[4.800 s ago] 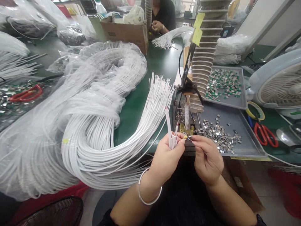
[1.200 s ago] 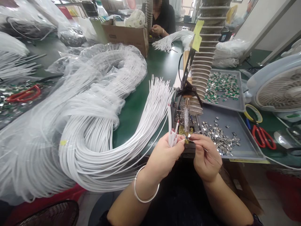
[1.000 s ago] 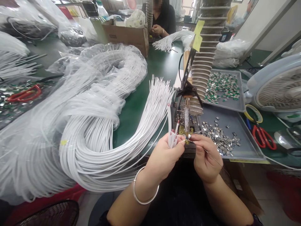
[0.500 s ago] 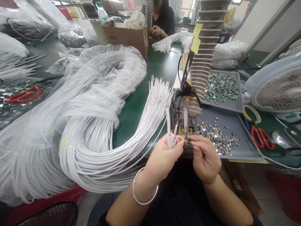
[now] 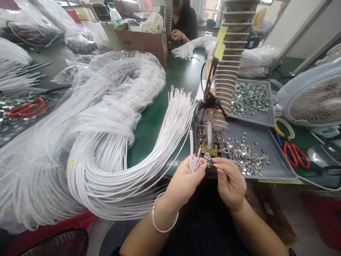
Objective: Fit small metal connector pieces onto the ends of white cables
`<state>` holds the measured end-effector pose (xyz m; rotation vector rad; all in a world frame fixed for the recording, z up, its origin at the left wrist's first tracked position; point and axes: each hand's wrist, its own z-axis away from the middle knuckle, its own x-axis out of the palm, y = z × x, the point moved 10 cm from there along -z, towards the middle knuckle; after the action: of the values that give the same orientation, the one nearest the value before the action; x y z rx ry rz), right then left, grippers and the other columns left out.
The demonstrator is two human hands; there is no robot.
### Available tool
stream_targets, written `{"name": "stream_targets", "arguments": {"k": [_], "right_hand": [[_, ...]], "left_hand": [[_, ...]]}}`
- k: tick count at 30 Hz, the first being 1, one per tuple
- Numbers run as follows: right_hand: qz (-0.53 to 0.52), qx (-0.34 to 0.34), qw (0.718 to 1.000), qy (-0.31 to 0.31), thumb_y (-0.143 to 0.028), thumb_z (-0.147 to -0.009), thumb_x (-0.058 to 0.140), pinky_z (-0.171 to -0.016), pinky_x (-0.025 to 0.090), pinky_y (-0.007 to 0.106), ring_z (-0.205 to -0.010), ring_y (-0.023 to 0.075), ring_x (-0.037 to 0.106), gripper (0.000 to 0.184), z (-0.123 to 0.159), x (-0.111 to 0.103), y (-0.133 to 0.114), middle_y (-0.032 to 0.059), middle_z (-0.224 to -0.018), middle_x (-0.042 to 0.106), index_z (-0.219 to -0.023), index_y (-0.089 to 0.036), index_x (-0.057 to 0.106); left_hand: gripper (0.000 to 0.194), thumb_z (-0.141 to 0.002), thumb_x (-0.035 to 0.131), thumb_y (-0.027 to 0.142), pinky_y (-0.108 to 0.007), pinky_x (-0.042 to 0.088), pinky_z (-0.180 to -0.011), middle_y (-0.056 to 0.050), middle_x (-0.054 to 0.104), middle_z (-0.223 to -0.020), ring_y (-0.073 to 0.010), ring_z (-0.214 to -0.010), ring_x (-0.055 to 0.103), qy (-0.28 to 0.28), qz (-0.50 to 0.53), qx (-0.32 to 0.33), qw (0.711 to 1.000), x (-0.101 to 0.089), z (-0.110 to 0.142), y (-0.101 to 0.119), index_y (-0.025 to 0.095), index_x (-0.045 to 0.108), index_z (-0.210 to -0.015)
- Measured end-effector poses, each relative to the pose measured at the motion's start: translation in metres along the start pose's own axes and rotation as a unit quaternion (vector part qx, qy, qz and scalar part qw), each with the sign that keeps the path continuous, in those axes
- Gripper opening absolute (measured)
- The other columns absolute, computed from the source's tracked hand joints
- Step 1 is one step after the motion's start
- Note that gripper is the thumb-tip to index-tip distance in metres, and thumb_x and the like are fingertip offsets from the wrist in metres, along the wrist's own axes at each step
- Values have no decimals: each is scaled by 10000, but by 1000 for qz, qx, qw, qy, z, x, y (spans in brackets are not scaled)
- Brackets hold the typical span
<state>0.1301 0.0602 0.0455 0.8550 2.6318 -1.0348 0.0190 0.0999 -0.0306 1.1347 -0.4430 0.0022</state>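
Just below centre of the frame, the person's left hand [image 5: 183, 188] has its fingers [image 5: 199, 168] curled and pressed together around a few split white cable ends [image 5: 192, 153], which stand up out of the fist. The right hand [image 5: 229, 186] pinches a thin metal wire [image 5: 236, 181] between thumb and forefinger, close beside a small shiny metal part [image 5: 208, 161] at the left fingertips. Just above the hands, a small brass jig [image 5: 209, 149] sits on the desk [image 5: 151, 121], and a grey tray of loose metal clips [image 5: 246, 154] lies to the right, with a second tray [image 5: 249, 101] beyond it. To the left, a huge coiled bundle of white cables [image 5: 101, 149] spills from clear plastic, its ends fanning toward the hands. At upper centre, a co-worker [image 5: 181, 17] sits with both hands together just above another white bundle [image 5: 190, 49].
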Motion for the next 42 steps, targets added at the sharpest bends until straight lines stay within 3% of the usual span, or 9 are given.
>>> {"name": "stream_targets", "arguments": {"k": [8, 21, 29, 42], "right_hand": [[15, -9, 999, 29, -114, -861, 505, -699, 583, 373, -827, 194, 680, 173, -6, -4, 1, 64, -889, 693, -933, -209, 631], [11, -23, 999, 36, -85, -856, 513, -722, 573, 369, -849, 185, 660, 205, -14, -1, -4, 67, -910, 679, -961, -210, 636], [9, -24, 999, 40, -67, -846, 523, -738, 565, 346, -863, 177, 655, 217, -15, -2, -6, 61, -922, 675, -968, -205, 637], [4, -29, 999, 29, -46, -835, 528, -768, 556, 336, -887, 166, 647, 234, -16, -1, -10, 63, -943, 664, -979, -193, 640]], "left_hand": [[151, -757, 644, 271, -183, 282, -461, 72, 457, -597, -40, -458, 321, 9, -1, 19, 1000, 3, -2, 14, 169, 534, -757], [61, -800, 596, 224, -190, 327, -529, 99, 397, -554, -45, -459, 296, 7, -6, 36, 999, 3, -4, 24, 180, 554, -794], [72, -797, 599, 211, -189, 336, -528, 61, 515, -696, -30, -473, 319, 10, -7, 45, 999, 4, 0, 30, 166, 546, -775], [62, -833, 560, 228, -176, 301, -512, 87, 418, -624, -33, -469, 254, 3, -18, 49, 999, 3, 1, 28, 172, 536, -824]]}}
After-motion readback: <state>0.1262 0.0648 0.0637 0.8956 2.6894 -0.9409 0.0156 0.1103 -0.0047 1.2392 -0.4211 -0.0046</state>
